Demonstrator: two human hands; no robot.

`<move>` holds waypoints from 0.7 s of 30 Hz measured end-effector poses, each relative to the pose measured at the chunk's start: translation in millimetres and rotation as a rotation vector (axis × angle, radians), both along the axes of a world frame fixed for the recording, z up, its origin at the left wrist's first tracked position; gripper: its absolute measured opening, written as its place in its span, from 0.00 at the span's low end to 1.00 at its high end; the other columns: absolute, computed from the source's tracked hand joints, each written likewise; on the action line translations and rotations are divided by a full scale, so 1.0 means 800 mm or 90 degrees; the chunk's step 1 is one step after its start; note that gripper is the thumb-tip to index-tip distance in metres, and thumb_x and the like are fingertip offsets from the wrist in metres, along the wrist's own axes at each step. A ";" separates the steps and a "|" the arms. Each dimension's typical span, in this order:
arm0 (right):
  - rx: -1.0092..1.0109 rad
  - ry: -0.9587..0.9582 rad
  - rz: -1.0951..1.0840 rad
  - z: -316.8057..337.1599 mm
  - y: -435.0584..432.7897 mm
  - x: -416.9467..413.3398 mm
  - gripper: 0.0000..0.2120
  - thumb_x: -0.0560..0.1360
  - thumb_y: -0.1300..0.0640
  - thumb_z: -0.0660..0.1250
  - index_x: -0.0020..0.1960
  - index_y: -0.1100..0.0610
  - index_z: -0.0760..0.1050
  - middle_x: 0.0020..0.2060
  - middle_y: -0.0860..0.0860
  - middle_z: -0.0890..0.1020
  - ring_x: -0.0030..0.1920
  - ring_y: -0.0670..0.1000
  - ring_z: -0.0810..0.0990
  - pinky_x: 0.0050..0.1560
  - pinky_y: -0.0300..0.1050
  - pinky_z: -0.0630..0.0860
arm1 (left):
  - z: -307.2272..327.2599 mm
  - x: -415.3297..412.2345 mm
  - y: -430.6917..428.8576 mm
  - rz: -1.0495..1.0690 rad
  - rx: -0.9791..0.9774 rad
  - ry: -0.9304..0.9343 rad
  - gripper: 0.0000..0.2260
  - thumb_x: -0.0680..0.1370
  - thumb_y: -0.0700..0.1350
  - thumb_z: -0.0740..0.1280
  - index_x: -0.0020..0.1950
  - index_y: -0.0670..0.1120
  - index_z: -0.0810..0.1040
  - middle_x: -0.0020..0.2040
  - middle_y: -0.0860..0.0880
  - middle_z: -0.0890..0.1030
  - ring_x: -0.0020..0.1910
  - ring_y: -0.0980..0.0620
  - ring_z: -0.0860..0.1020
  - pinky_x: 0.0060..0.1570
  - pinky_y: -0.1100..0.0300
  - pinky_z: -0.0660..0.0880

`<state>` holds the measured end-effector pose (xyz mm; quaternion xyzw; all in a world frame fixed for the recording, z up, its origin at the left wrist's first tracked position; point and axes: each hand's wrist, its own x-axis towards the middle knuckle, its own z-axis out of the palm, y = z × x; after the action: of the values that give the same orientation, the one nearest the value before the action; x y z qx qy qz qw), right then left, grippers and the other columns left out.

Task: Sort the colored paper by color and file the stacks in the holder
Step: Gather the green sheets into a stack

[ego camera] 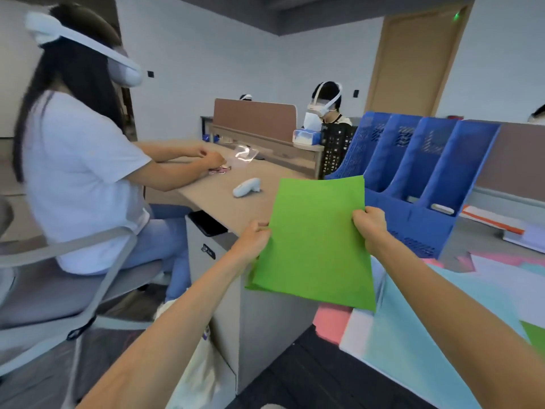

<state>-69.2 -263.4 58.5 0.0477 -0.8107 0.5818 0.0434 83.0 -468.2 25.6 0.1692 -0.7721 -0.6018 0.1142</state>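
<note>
One blue plastic file holder (pixel 427 172) is standing far right; left hand (pixel 253 240) and right hand (pixel 370 228) are pinching flat green paper (pixel 315 246).

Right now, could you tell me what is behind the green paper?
The blue holder and desk show past the green paper; pink paper peeks out below. Whatever lies directly behind it is covered.

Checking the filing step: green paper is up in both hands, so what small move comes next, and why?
Probably carry the green paper right toward the blue holder: the left hand and right hand grip its side edges, and it is held left of the slots.
</note>
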 end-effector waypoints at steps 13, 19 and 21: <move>0.156 -0.036 0.006 -0.051 -0.035 -0.015 0.12 0.76 0.62 0.62 0.59 0.63 0.71 0.53 0.60 0.78 0.47 0.57 0.74 0.45 0.48 0.71 | -0.042 -0.001 -0.039 0.069 -0.154 -0.034 0.13 0.79 0.47 0.60 0.63 0.49 0.75 0.47 0.52 0.80 0.53 0.49 0.78 0.48 0.57 0.73; 0.223 -0.024 -0.019 -0.040 -0.027 -0.004 0.20 0.78 0.66 0.58 0.69 0.66 0.65 0.65 0.61 0.72 0.64 0.62 0.71 0.60 0.54 0.70 | -0.039 -0.006 -0.037 0.063 -0.214 -0.044 0.15 0.80 0.44 0.59 0.67 0.47 0.70 0.50 0.50 0.79 0.51 0.51 0.74 0.47 0.61 0.67; 0.230 0.001 -0.019 -0.035 -0.020 0.001 0.20 0.76 0.66 0.59 0.68 0.69 0.67 0.63 0.64 0.74 0.63 0.63 0.72 0.61 0.55 0.70 | -0.037 -0.006 -0.037 0.069 -0.217 -0.057 0.17 0.80 0.44 0.59 0.69 0.46 0.68 0.51 0.50 0.79 0.53 0.50 0.73 0.49 0.59 0.68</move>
<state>-68.2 -279.3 30.4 0.0430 -0.9026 0.4262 0.0436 78.3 -498.2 -4.3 0.2153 -0.8570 -0.4471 0.1390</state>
